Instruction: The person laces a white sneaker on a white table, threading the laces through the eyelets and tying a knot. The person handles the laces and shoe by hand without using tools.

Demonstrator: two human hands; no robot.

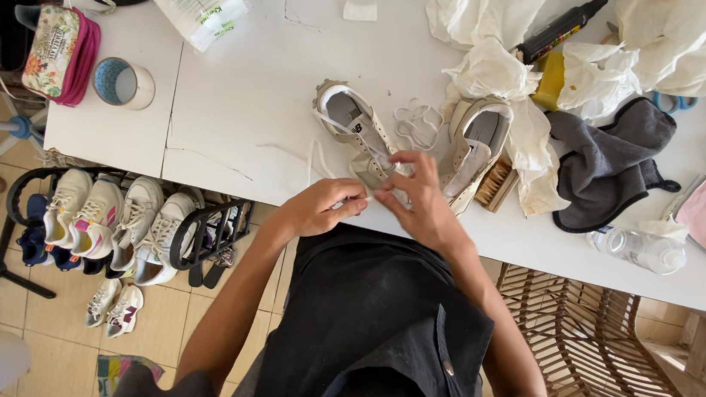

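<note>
Head view: person at white table [241, 101].
Left hand [322, 206]: pinching shoelace [315, 159].
Right hand [419, 198]: fingers closed on near end of sneaker [361, 132].
Right: second sneaker [476, 148].

**Where things lie on my table**

My left hand [324, 206] and right hand [421, 203] meet at the near edge of the table [241, 101], fingers on the lace [364, 142] of a shoe [358, 132]. Just right of it lies the second shoe [474, 150], a loose lace [417, 124] between them. A brush [497, 185] sits against that second shoe. Further right lie a cloth [611, 159], then a bottle [637, 248] near the edge. Paper [490, 30] is heaped at the far side. Tape [122, 83] and a pouch [61, 54] sit far left. Under the table's left end stands a shoe rack [122, 219].
</note>
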